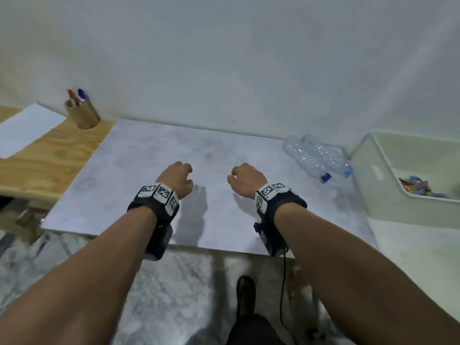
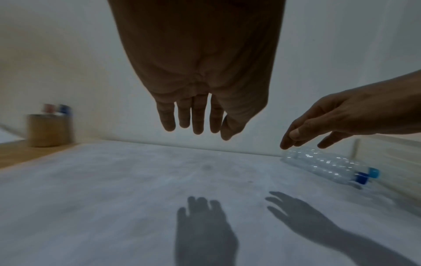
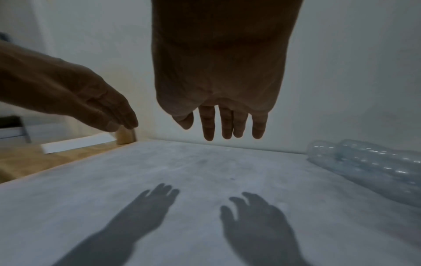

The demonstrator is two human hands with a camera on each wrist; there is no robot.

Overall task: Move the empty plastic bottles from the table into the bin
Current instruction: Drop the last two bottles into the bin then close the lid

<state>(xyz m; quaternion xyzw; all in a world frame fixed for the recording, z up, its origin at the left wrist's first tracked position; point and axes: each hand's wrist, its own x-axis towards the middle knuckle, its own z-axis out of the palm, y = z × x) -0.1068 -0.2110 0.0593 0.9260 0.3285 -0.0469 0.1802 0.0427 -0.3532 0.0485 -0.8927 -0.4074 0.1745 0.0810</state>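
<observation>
Two clear empty plastic bottles lie side by side at the table's far right corner, caps toward me: one with a dark blue cap point(image 1: 305, 159) point(image 2: 328, 171) and one with a light blue cap point(image 1: 326, 153) point(image 2: 337, 160); their bodies show in the right wrist view point(image 3: 369, 165). A pale bin point(image 1: 368, 192) stands just right of the table. My left hand point(image 1: 178, 176) point(image 2: 196, 115) and right hand point(image 1: 245, 176) point(image 3: 227, 124) hover above the middle of the grey table point(image 1: 149, 175), fingers relaxed and hanging down, holding nothing. The right hand is well left of the bottles.
The bin holds some colourful wrappers point(image 1: 415, 188). On a wooden desk point(image 1: 49, 160) to the left stand a wooden pen cup point(image 1: 83, 115) with red and blue markers and a white sheet point(image 1: 27, 128). A wall closes off the back. My shoe point(image 1: 246, 295) is below the table edge.
</observation>
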